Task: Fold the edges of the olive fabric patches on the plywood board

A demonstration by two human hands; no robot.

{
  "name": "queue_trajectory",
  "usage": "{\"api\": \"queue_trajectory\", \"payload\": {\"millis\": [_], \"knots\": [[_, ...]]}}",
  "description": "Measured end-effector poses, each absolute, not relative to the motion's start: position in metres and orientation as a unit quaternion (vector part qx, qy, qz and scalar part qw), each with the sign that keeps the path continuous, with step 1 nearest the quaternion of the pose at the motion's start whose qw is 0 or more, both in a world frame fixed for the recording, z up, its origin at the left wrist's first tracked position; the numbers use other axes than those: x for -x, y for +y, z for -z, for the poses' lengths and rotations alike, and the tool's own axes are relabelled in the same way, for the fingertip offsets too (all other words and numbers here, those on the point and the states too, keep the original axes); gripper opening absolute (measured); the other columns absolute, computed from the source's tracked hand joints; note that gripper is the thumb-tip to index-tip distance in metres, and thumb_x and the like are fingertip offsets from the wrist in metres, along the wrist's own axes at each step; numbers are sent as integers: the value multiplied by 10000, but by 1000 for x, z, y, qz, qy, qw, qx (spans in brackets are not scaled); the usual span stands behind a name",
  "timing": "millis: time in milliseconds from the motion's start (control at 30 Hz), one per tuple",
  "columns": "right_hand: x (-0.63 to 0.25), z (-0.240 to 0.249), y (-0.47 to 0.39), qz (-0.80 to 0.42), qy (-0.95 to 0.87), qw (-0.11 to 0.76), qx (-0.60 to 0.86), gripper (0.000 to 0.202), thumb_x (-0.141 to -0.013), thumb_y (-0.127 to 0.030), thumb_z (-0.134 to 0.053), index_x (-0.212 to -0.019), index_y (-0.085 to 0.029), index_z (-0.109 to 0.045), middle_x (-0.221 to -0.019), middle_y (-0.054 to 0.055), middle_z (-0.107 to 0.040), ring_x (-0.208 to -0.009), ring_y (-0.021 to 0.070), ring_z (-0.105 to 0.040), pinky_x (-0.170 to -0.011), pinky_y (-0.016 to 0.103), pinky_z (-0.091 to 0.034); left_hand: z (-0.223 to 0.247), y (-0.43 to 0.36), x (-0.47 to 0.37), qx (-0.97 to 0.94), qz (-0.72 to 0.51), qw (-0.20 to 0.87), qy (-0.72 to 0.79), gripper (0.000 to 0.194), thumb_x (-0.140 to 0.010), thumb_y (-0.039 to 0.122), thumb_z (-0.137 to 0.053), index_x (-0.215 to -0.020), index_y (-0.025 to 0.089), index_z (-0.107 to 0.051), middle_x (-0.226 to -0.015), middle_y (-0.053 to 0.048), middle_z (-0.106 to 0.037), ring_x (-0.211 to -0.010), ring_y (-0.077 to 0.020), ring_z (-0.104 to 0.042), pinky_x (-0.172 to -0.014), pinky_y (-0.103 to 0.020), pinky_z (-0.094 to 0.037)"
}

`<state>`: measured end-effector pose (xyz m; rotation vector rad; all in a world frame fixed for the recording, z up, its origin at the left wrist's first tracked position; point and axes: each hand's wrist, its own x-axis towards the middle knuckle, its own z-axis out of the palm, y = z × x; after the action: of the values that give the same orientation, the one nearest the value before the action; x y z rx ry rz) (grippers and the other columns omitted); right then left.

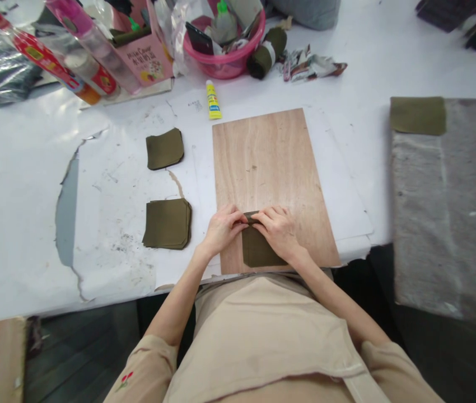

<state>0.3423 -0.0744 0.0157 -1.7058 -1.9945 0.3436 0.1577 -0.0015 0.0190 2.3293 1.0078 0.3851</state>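
Note:
An olive-green fabric piece [263, 251] lies on the wooden board [263, 162], close to the board's front edge. My left hand [224, 226] pinches the folded far edge of this piece at its left end. Beside it, my right hand [278, 228] pinches the same edge, its fingers covering the right part of the fold. Both sets of fingertips nearly meet. To the left of the board sit two stacks of cut olive fabric pieces, a near stack [166, 224] and a smaller far stack [164, 149].
A yellow glue tube [213, 101] lies beyond the board. Farther back stand a pink basket [221, 64] of tools, a pink box [148, 59] and several bottles. At the right, a grey cloth-covered surface [448, 207] bears one olive piece [418, 116]. The white table covering is torn [68, 212] at left.

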Motion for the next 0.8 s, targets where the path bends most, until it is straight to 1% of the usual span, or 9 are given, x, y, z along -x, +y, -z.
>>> {"api": "queue_trajectory", "payload": {"millis": [133,300,467,633,800], "knots": [[-342,-9,-75,-107,-732,259,620,133,-948,-262,-561,-936,-217,-686,-920,32,-694,-943,203,-538,-864,347,-355,-16,-1,-155,-861,-164,293,382,71,-874,266,-655,-831,210,-650,-839,-17,-587,-856,-180,-551,-760,-301,-448],[-343,-5,-76,-115,-723,292,615,129,-943,-260,-574,-931,-217,-695,-915,28,-702,-934,196,-540,-848,345,-371,-10,-4,-152,-863,-199,281,370,80,-904,256,-614,-864,198,-653,-868,-26,-616,-869,-177,-552,-778,-304,-456],[-342,-3,-76,-119,-709,318,617,132,-938,-249,-582,-932,-229,-712,-920,36,-696,-939,196,-542,-834,346,-397,-5,-8,-150,-864,-233,264,360,132,-939,261,-557,-906,196,-667,-870,-40,-626,-858,-177,-561,-757,-312,-470],[-342,-2,-78,-107,-711,314,620,169,-946,-231,-562,-923,-234,-729,-905,39,-681,-934,189,-535,-820,332,-415,-1,-11,-147,-873,-244,244,346,145,-946,254,-544,-912,189,-669,-870,-50,-635,-841,-174,-566,-737,-314,-478],[-341,-1,-78,-100,-715,312,618,186,-948,-211,-554,-936,-231,-739,-885,40,-667,-921,183,-528,-801,318,-421,2,-14,-145,-893,-249,189,323,152,-957,222,-515,-951,178,-660,-882,-60,-640,-826,-171,-552,-715,-304,-480]]}}
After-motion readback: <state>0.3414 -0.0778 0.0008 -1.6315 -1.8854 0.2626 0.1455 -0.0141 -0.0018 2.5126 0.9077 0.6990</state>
